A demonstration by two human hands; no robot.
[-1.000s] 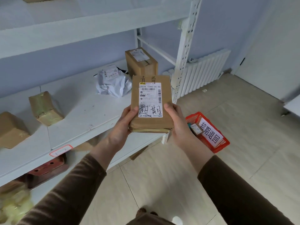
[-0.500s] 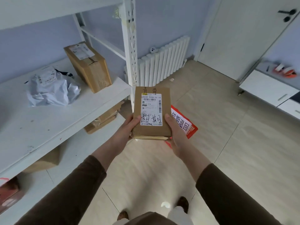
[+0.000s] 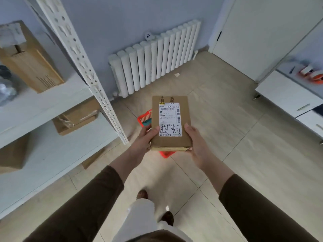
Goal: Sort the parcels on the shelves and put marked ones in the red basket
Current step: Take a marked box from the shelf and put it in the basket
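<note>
A flat brown cardboard parcel (image 3: 185,142) with a white shipping label and black handwritten characters is held up in front of me. My left hand (image 3: 146,137) grips its lower left edge, thumb on the label. My right hand (image 3: 195,142) grips its lower right edge. The red basket (image 3: 146,117) stands on the floor directly behind and below the parcel, which hides most of it. Only its left rim and a near corner show.
White shelves (image 3: 43,109) stand at the left with a slotted upright post (image 3: 97,88). An upright brown box (image 3: 29,62) sits on the upper shelf, flatter boxes (image 3: 76,117) on the lower one. A white radiator (image 3: 157,55) lines the far wall. A white cabinet (image 3: 290,95) is at the right.
My view has swung right, away from the shelf, and I have stepped toward the basket. The parcel stays in both hands and now covers most of the red basket.
</note>
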